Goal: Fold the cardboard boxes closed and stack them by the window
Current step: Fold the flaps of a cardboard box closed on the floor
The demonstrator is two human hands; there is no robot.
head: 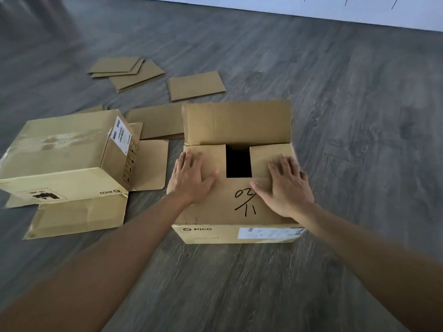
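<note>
Box (215, 212), brown cardboard, standing on the floor (359, 116) right before the person. Marked "PICO" on its near side, with a white label at the near right corner and handwritten black figures on the near top flap. Near flap and both side flaps folded down flat; far flap (237, 122) upright. Dark rectangular gap between the two side flaps.

Left hand (191, 178): fingers straight and spread, palm flat on the left side flap and the near flap, curled round nothing.

Right hand (285, 188): likewise flat with spread fingers, pressing the right side flap and the near flap.

Second box (60, 159): to the left, well apart from the hands, lying on the floor with its flaps splayed outward; "PICO" print reads upside down, white label on its right face.

Sheets (196, 86): several flat cardboard pieces scattered on the floor beyond both boxes, some overlapping in a loose pile (127, 70) at the far left.

Wall (311, 8): pale, running along the far edge of the grey wood-look floor.
</note>
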